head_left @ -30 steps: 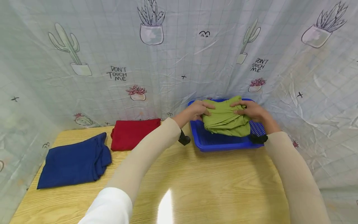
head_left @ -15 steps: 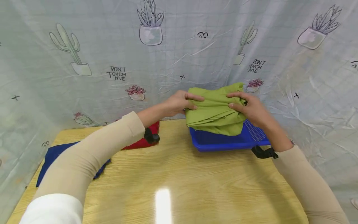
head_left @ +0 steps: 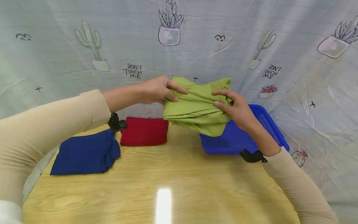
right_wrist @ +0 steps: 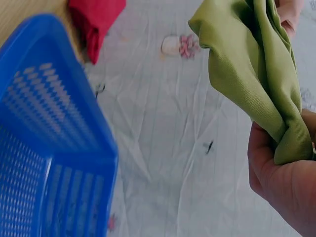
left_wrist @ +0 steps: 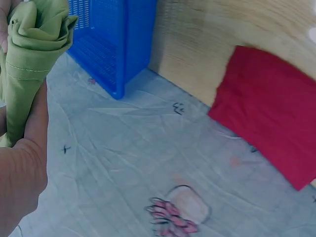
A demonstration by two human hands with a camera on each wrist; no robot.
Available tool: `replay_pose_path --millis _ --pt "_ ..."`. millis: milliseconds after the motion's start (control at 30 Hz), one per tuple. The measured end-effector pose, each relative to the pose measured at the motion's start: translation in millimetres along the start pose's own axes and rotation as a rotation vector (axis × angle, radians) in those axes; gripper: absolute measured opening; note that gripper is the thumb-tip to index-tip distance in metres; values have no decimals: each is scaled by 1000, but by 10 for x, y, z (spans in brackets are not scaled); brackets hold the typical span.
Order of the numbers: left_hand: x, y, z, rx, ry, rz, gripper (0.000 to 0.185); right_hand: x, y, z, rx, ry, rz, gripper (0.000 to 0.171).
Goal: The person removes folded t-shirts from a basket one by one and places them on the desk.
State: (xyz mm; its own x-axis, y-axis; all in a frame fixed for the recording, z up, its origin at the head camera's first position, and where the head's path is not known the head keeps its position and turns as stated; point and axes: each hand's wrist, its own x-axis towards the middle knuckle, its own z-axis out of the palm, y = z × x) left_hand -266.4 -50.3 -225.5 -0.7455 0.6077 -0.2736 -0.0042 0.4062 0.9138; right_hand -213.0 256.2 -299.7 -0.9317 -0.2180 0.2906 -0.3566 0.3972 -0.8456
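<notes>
A folded green cloth garment [head_left: 197, 105] hangs in the air between my hands, up and to the left of the blue basket [head_left: 223, 141]. My left hand [head_left: 158, 90] grips its left edge, thumb and fingers on either side. At the opposite edge my right hand [head_left: 237, 109] pinches it the same way. In the left wrist view the green cloth [left_wrist: 37, 54] shows bunched layers and a stitched hem. The right wrist view shows its folds [right_wrist: 247, 64] drooping from the right hand [right_wrist: 291, 177].
A folded red cloth [head_left: 144, 132] lies at the back of the wooden table [head_left: 179, 174]. Left of it is a folded blue cloth [head_left: 86, 152]. A curtain printed with cacti [head_left: 112, 40] hangs right behind the table. Under the right forearm sits the basket's slotted wall.
Both hands have lifted the green garment out of the basket and carried it up and to the left. The view has turned slightly, and the red and blue cloths lie uncovered again.
</notes>
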Motion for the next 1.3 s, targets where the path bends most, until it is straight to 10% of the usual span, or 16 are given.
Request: replay_pose_path --millis 800,1300 --pt "-758 -745 -252 109 192 39 47 155 -146 793 98 -55 -68 38" --pt "-954 -1172 -302 111 257 88 48 123 -79 1201 64 5 -155 39"
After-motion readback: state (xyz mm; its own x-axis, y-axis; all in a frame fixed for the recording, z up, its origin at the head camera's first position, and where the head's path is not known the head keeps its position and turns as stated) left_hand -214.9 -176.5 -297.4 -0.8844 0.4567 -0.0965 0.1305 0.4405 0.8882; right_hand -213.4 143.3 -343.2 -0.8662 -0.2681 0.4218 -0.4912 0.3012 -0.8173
